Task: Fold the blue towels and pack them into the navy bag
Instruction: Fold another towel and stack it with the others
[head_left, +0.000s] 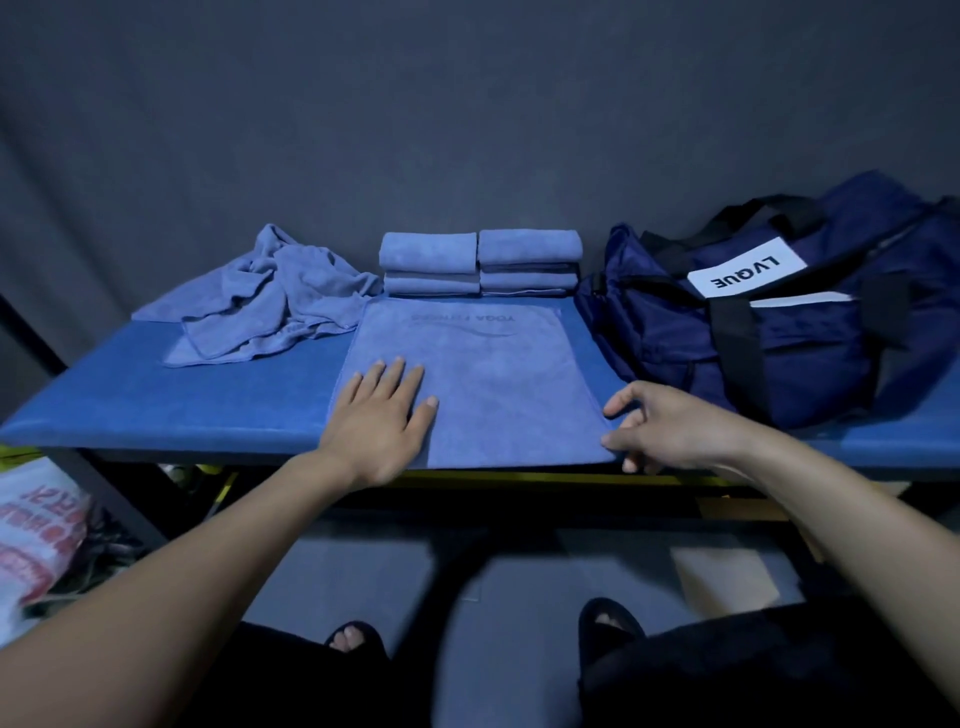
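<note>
A blue towel (483, 384) lies flat at the table's (156, 400) near edge. The left hand (382, 421) presses on it, fingers straight and slightly spread. The right hand (657, 426) pinches the towel's near right corner between thumb and curled fingers. Behind sit folded stacks (480, 262), a crumpled pile (265, 301) to the left, and the bag (779, 312) to the right.

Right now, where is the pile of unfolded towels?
In the head view the unfolded towels lie crumpled at the table's far left, beside the folded stacks.
</note>
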